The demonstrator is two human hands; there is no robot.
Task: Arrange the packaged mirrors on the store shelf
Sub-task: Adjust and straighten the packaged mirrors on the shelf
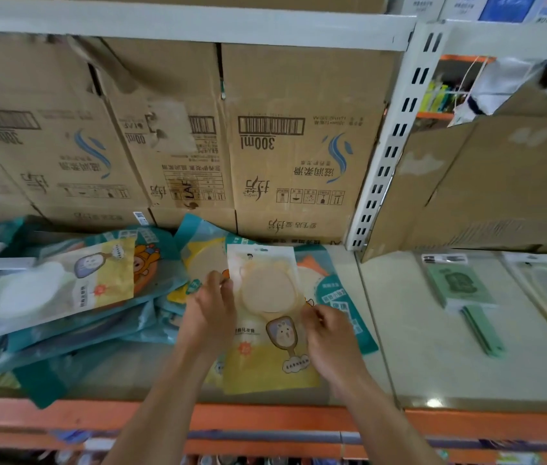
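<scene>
Both hands (pixel 267 317) apparently pinch the mirror packet's (pixel 267 317) side edges.

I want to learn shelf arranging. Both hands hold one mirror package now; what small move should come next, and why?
Probably lay the mirror package flat and square on the teal packages beneath it, then release. The left hand and right hand grip its side edges, and it already sits over that pile.

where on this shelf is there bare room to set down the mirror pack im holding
Bare shelf shows between the held mirror pack and the green packaged item, in front of the slotted upright. A thin strip runs along the orange front edge. Left is crowded with the piled mirror packs; cartons block the back.
</scene>
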